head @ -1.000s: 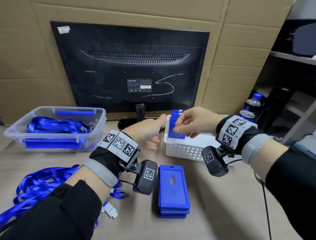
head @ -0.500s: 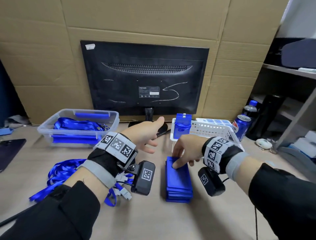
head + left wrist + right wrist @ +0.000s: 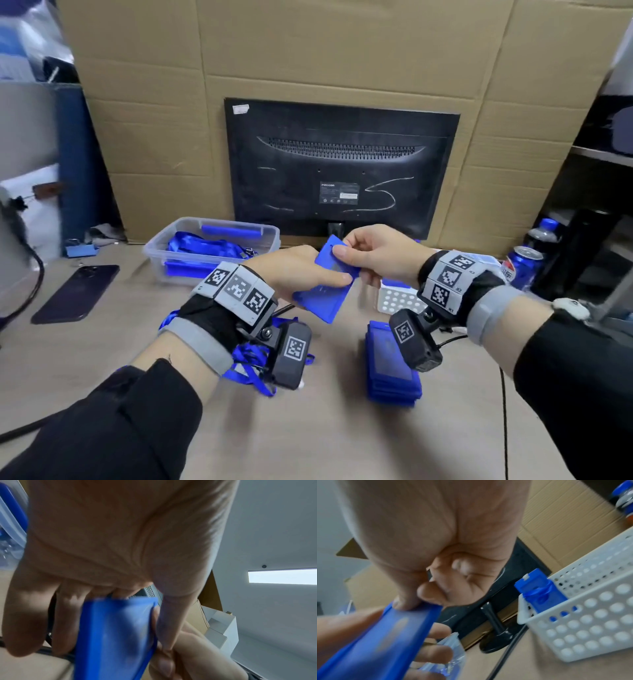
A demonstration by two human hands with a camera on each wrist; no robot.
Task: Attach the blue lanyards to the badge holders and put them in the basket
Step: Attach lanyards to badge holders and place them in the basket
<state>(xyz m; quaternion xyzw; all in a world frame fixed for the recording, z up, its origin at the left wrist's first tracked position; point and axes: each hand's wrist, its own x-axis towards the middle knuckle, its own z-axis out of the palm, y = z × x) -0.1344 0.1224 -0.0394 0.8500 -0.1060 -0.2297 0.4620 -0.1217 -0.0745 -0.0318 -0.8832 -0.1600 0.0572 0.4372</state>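
A blue badge holder (image 3: 322, 301) hangs tilted in the air above the desk, held by both hands. My left hand (image 3: 337, 279) grips its lower half, thumb on top and fingers beneath. My right hand (image 3: 352, 260) pinches its upper end. The left wrist view shows the badge holder (image 3: 116, 635) between thumb and fingers; the right wrist view shows the thumb pressed on the badge holder (image 3: 385, 635). A stack of blue holders (image 3: 390, 370) lies on the desk. The white perforated basket (image 3: 590, 622) contains a finished holder (image 3: 539, 595). Loose blue lanyards (image 3: 253, 366) lie under my left wrist.
A clear tub (image 3: 154, 246) of lanyards stands at the back left, a dark phone (image 3: 75, 294) left of it. A black monitor (image 3: 342, 171) backs onto cardboard. A bottle (image 3: 544, 240) and a can (image 3: 520, 267) stand at the right, near the basket (image 3: 397, 301).
My right hand left the basket, took the top holder off the stack and lifted it. My left hand, open before, now grips that holder too.
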